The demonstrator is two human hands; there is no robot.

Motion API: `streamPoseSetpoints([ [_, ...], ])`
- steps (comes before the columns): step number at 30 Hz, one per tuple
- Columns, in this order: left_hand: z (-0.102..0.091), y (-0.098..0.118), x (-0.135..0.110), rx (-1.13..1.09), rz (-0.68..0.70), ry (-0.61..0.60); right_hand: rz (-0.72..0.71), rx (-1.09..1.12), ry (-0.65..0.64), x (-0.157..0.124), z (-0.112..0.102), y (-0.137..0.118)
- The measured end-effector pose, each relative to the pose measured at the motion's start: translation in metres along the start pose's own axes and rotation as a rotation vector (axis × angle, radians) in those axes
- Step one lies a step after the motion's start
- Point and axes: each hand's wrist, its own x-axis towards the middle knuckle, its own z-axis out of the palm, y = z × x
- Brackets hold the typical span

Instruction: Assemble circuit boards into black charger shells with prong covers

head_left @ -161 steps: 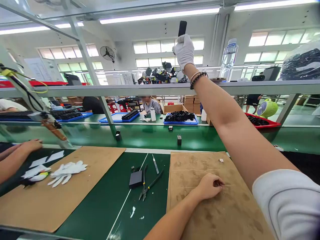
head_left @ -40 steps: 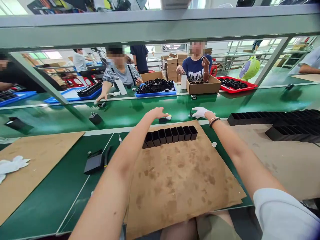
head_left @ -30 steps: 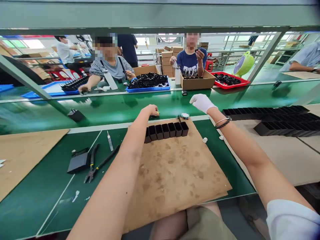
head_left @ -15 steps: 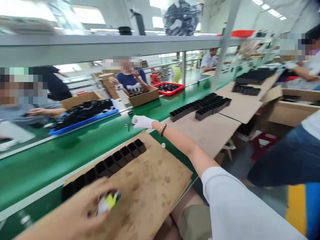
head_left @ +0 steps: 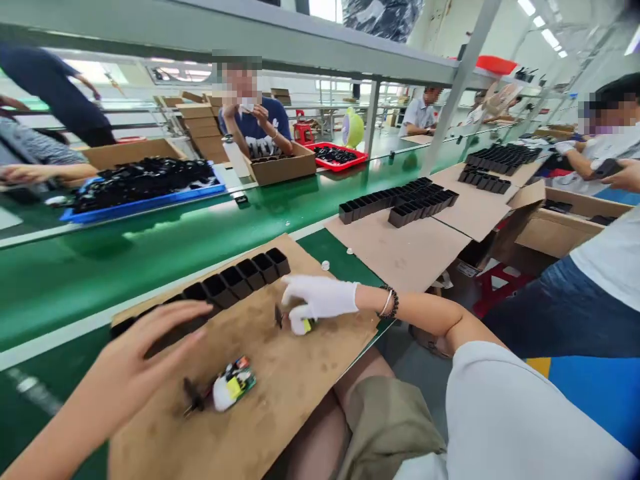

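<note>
My left hand (head_left: 145, 360), bare and with its fingers spread, hovers over the left part of the brown cardboard (head_left: 280, 380). Just below and right of it lies a small circuit board (head_left: 234, 385) with a yellow part and a white cover, and a dark plug piece (head_left: 194, 397) at its left end. My right hand (head_left: 320, 298), in a white glove, has its fingers closed around a second circuit board (head_left: 304, 325) low over the cardboard; the glove hides much of that board. A row of open black plastic cases (head_left: 235, 283) stands along the far edge, its left end partly behind my left hand.
Beyond runs a green conveyor belt (head_left: 200, 240). Across it are a blue tray (head_left: 145, 205) of black parts, a carton (head_left: 285, 170) and a red tray (head_left: 340, 167). More black cases (head_left: 423, 207) stand on cardboard to the right. Co-workers sit opposite and at right.
My left hand has let go of the circuit board, which now lies on the cardboard. My right hand has come back from above the belt to the cardboard, with another board.
</note>
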Motion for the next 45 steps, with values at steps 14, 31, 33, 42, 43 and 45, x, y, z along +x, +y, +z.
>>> streamPoseSetpoints([
  [14, -0.002, -0.050, -0.008, -0.144, -0.218, 0.325, -0.329, -0.202, -0.157, 0.000, 0.011, 0.025],
  [31, -0.001, 0.041, -0.060, -0.577, -0.433, 0.539, 0.238, 1.482, 0.091, -0.071, 0.033, 0.019],
  [33, 0.035, 0.083, -0.068, -0.725, -0.399, 0.502, 0.241, 1.558, 0.134, -0.087, 0.046, 0.010],
  [42, 0.135, 0.143, -0.059, -1.137, -0.255, 0.225, -0.050, 0.965, 0.804, -0.110, 0.056, -0.014],
  [43, 0.134, 0.145, -0.059, -1.140, -0.248, 0.216, -0.114, 0.923, 0.831, -0.110, 0.055, -0.014],
  [45, 0.131, 0.150, -0.060, -1.137, -0.240, 0.208, -0.245, 0.878, 0.837, -0.112, 0.053, -0.015],
])
